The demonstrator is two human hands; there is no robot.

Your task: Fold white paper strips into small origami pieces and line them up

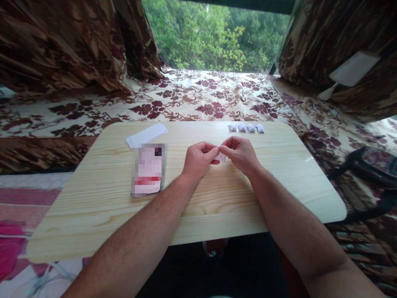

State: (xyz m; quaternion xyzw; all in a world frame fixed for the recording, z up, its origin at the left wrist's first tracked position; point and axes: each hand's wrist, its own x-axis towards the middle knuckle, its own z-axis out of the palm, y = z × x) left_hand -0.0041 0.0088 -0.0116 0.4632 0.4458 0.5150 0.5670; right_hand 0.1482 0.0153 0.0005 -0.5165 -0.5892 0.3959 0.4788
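Both hands meet over the middle of a light wooden table (102, 207). My left hand (198, 159) and my right hand (240, 154) pinch a small folded piece of white paper (221, 157) between their fingertips; most of it is hidden by the fingers. Several small folded white paper pieces (246, 128) lie in a row at the table's far edge, just beyond my right hand. A strip of white paper (147, 135) lies at the far left of the table.
A phone (148, 169) lies flat on the table left of my hands. Floral fabric (192, 99) covers the surface behind the table, with patterned curtains (62, 45) either side of a window onto trees. Dark cables (366, 165) lie at the right.
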